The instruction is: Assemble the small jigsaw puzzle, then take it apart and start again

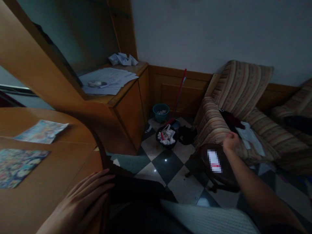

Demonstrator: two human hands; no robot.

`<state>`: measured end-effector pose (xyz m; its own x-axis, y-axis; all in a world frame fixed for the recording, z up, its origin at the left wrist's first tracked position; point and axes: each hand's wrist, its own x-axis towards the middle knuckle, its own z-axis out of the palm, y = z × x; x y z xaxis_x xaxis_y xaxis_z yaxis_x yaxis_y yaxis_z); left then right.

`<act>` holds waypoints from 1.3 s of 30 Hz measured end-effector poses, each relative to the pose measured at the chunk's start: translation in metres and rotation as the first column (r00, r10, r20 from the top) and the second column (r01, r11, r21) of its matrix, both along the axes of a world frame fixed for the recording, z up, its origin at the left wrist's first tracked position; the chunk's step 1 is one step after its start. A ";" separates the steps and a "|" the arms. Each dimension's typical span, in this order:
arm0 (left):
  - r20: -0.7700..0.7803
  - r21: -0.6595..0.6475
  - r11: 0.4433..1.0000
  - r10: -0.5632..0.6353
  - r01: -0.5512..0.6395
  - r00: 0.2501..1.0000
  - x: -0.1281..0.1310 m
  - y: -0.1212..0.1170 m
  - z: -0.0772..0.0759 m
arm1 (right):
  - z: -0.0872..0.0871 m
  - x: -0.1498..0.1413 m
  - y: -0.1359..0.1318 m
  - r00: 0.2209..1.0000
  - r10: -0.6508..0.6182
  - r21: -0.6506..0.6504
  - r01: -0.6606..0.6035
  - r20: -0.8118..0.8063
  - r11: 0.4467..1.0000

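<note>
My left hand (83, 195) rests palm down along the curved edge of the wooden table (73, 165), its fingers stretched out and holding nothing. My right hand (231, 140) is reached forward above the far side of a dark stool (203, 151), near the front of a striped armchair (243, 87). Its fingers are curled closed, and whatever they hold, if anything, is hidden. A white item with a red mark (214, 161), blurred by pixels, lies on the stool. Dark red cloth (231, 120) and a white piece (251, 138) lie on the armchair seat.
Two colourful printed sheets (44, 131) lie on the table. Papers (112, 78) cover a wooden cabinet (126, 113). On the checkered floor stand a teal basket (161, 113), a black bin of crumpled paper (167, 136), a red-handled broom (181, 84) and a black bag (187, 135).
</note>
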<state>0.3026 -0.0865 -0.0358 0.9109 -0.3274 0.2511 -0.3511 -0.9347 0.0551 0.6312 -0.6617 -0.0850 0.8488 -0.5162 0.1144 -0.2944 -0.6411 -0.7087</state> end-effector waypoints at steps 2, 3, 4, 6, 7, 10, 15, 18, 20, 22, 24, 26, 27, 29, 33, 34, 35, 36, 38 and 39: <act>-0.006 -0.006 1.000 0.015 -0.015 1.000 -0.001 -0.001 0.001 | 0.022 0.026 0.023 0.975 -0.062 0.042 0.054 0.212 0.998; -0.008 -0.010 1.000 0.021 -0.021 1.000 -0.002 -0.002 0.001 | 0.033 0.038 0.035 0.953 -0.066 0.063 0.049 0.296 0.997; -0.007 -0.015 1.000 0.025 -0.025 1.000 -0.002 -0.003 0.002 | 0.044 0.048 0.046 0.929 -0.062 0.078 0.036 0.364 0.996; 0.005 -0.019 1.000 0.019 -0.019 1.000 -0.002 -0.005 0.004 | 0.068 0.060 0.066 0.870 -0.041 0.102 -0.010 0.491 0.995; 0.013 -0.018 1.000 0.016 -0.016 1.000 -0.002 -0.006 0.005 | 0.080 0.062 0.075 0.789 -0.009 0.152 -0.108 0.614 0.983; 0.021 0.001 1.000 0.017 -0.017 1.000 -0.002 -0.006 0.005 | 0.113 0.057 0.093 0.622 0.054 0.192 -0.321 0.781 0.927; 0.025 -0.007 1.000 0.009 -0.009 1.000 -0.002 -0.005 0.005 | 0.159 0.034 0.119 0.477 0.108 0.143 -0.461 0.872 0.876; 0.029 -0.036 0.999 0.017 -0.016 0.999 -0.001 -0.007 0.007 | 0.181 0.022 0.138 0.417 0.181 0.084 -0.542 0.891 0.836; 0.017 -0.054 0.998 0.029 -0.028 0.999 0.000 -0.008 0.009 | 0.193 0.016 0.152 0.379 0.237 0.044 -0.602 0.895 0.797; 0.003 -0.056 0.998 0.036 -0.036 0.999 0.000 -0.010 0.011 | 0.203 0.011 0.165 0.341 0.291 0.005 -0.657 0.894 0.754; 0.010 -0.041 0.999 0.034 -0.033 0.999 0.000 -0.012 0.012 | 0.213 0.007 0.178 0.299 0.335 -0.024 -0.713 0.894 0.701; 0.026 -0.026 0.999 0.024 -0.024 0.999 -0.001 -0.013 0.014 | 0.223 0.000 0.193 0.253 0.377 -0.050 -0.770 0.891 0.636; 0.034 -0.026 1.000 0.018 -0.018 0.999 -0.001 -0.014 0.015 | 0.228 -0.005 0.202 0.230 0.406 -0.067 -0.799 0.885 0.598; 0.039 -0.041 0.999 0.009 -0.008 0.999 0.000 -0.016 0.018 | 0.238 -0.018 0.224 0.203 0.485 -0.092 -0.851 0.850 0.517; 0.019 -0.141 0.990 0.028 -0.025 0.999 0.000 -0.025 0.027 | 0.250 -0.057 0.286 0.068 0.677 -0.143 -0.957 0.733 0.252; 0.011 -0.185 0.982 0.026 -0.024 1.000 -0.001 -0.028 0.031 | 0.250 -0.067 0.304 0.000 0.728 -0.168 -0.973 0.686 0.159; -0.017 -0.232 0.971 0.044 -0.047 0.999 -0.001 -0.030 0.036 | 0.249 -0.076 0.324 -0.080 0.774 -0.196 -0.979 0.628 0.057; -0.033 -0.274 0.959 0.063 -0.069 0.997 -0.002 -0.031 0.042 | 0.246 -0.084 0.346 -0.162 0.806 -0.220 -0.975 0.569 -0.041; -0.029 -0.323 0.940 0.107 -0.110 0.994 -0.004 -0.027 0.053 | 0.236 -0.098 0.393 -0.325 0.829 -0.260 -0.939 0.455 -0.225; -0.018 -0.337 0.930 0.150 -0.147 0.989 -0.006 -0.021 0.058 | 0.229 -0.103 0.419 -0.380 0.827 -0.269 -0.919 0.414 -0.287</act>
